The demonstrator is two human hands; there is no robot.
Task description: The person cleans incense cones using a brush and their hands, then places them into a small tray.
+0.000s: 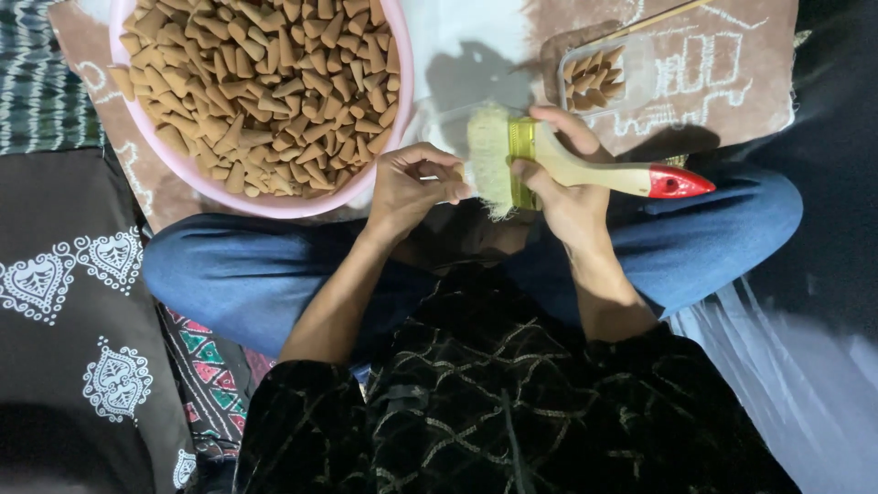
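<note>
The right hand [562, 187] is closed around a wide paintbrush [567, 165], gripping it at the yellow metal ferrule and the start of the pale wooden handle. The handle points to the person's right and ends in a red tip. The pale bristles point left, toward the left hand [412, 187].

The left hand is curled, with its fingers [437, 163] bent inward just beside the bristles. Whether they pinch a small item cannot be determined from this view.

Both hands are held above the lap of a person sitting cross-legged in blue trousers [247, 274] and a dark patterned top [512, 402].

In front of the left knee stands a round pink basin [400, 64], filled with brown incense cones [265, 82]. In front of the right hand lies a small clear plastic box [631, 69] containing a few of the same cones. Basin and box rest on a brown mat with white line drawing [732, 82]. A thin wooden stick [663, 14] lies just beyond the box.
</note>
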